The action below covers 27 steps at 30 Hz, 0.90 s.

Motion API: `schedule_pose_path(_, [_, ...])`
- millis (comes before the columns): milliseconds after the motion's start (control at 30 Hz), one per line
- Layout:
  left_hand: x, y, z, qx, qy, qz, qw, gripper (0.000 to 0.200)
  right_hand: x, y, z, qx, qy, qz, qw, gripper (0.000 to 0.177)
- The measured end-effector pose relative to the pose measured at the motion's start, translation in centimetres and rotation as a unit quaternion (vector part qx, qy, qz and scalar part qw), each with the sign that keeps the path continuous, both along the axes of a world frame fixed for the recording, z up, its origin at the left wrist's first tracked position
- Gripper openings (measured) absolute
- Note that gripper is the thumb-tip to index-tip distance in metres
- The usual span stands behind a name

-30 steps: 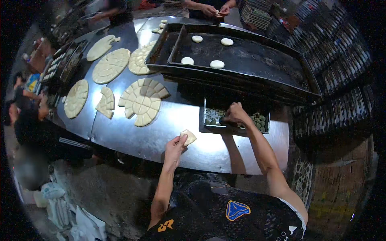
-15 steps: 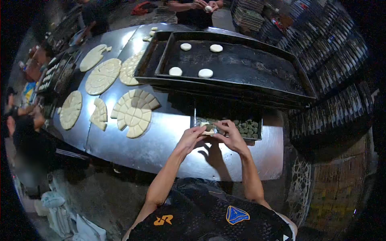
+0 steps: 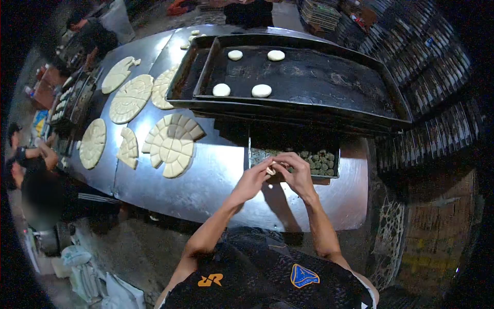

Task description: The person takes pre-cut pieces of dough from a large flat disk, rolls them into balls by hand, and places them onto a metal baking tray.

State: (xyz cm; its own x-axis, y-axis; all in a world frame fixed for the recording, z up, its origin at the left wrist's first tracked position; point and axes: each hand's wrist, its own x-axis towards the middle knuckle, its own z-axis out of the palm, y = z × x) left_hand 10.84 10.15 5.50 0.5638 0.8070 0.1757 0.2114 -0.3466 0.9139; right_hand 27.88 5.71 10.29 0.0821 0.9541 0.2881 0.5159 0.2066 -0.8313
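My left hand and my right hand meet over the near edge of a metal box. Between their fingertips they pinch a small piece of pale dough, mostly covered by the fingers. Dark green filling balls lie in the right part of the box. To the left on the steel table rests a round of dough cut into pieces, with a wedge out of its lower left. Beyond my hands, a black baking tray bears several white dough discs.
More cut dough rounds lie on the left of the metal table. Stacked trays stand at the right. People work along the left side, and a person's dark clothing shows at the far edge.
My fingers have closed over the dough, and the green filling on it is now hidden. The far person's hands have left the view, which has shifted slightly.
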Motion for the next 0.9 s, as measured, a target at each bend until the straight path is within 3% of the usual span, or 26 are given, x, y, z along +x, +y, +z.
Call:
schedule_pose_path(33, [-1.1, -0.1, 0.1, -0.221, -0.138, -0.011, 0.965, 0.038, -0.1, 0.1, -0.4, 0.016, -0.003, -0.013, 1.0, 0.02])
schedule_pose_path(67, [-1.9, -0.2, 1.0, -0.422, -0.269, -0.023, 0.865, 0.043, -0.7, 0.3, -0.3, 0.033, -0.003, -0.025, 0.999, 0.018])
schedule_pose_path(100, [-2.5, -0.5, 1.8, -0.441, -0.276, -0.013, 0.854, 0.055, -1.5, 0.2, -0.1, 0.0, 0.012, -0.027, 1.0, 0.016])
schedule_pose_path(200, [-4.2, -1.3, 1.1, -0.472, -0.295, -0.001, 0.83, 0.053, -5.0, 0.1, 2.6, 0.051, -0.052, 0.084, 0.994, 0.03])
schedule_pose_path(267, [-5.2, -1.9, 1.1, -0.47, -0.31, 0.054, 0.825, 0.048, -5.7, 0.8, 1.3, 0.042, -0.06, 0.143, 0.987, 0.038])
schedule_pose_path(333, [-6.3, -2.3, 0.2, -0.462, -0.334, 0.035, 0.821, 0.046, -6.3, 1.4, 1.0, -0.047, -0.054, 0.192, 0.979, 0.04])
schedule_pose_path(367, [-7.4, -2.5, 0.6, -0.482, -0.368, 0.006, 0.795, 0.05, -7.1, 1.3, 2.4, -0.111, -0.026, 0.187, 0.976, 0.04])
schedule_pose_path(400, [-8.5, -2.9, 1.4, -0.476, -0.374, 0.013, 0.796, 0.05, -7.6, 1.4, 2.7, -0.108, -0.028, 0.198, 0.974, 0.04])
schedule_pose_path(467, [-10.4, -3.7, 3.1, -0.534, -0.405, -0.018, 0.741, 0.052, -7.9, 1.9, 3.1, -0.017, -0.077, 0.207, 0.975, 0.042])
schedule_pose_path(533, [-11.1, -4.6, 2.7, -0.513, -0.399, 0.022, 0.76, 0.05, -8.5, 2.3, 2.2, 0.019, -0.09, 0.228, 0.969, 0.039])
schedule_pose_path(600, [-11.7, -5.1, 1.5, -0.43, -0.402, 0.044, 0.807, 0.047, -9.8, 2.1, 1.8, -0.023, -0.037, 0.24, 0.97, 0.038])
schedule_pose_path(667, [-11.9, -5.9, 0.9, -0.423, -0.442, 0.073, 0.787, 0.046, -11.7, 1.9, 2.4, -0.029, -0.02, 0.244, 0.969, 0.031])
schedule_pose_path(733, [-11.8, -6.6, 0.5, -0.363, -0.47, 0.138, 0.793, 0.046, -13.2, 1.6, 3.2, 0.104, -0.089, 0.251, 0.958, 0.024])
schedule_pose_path(767, [-11.9, -6.6, 0.5, -0.351, -0.452, 0.169, 0.803, 0.043, -13.5, 1.7, 2.6, 0.113, -0.089, 0.246, 0.958, 0.021])
schedule_pose_path(900, [-12.2, -6.7, 1.3, -0.327, -0.479, 0.167, 0.798, 0.038, -14.5, 1.8, 2.2, -0.024, -0.003, 0.23, 0.973, 0.021])
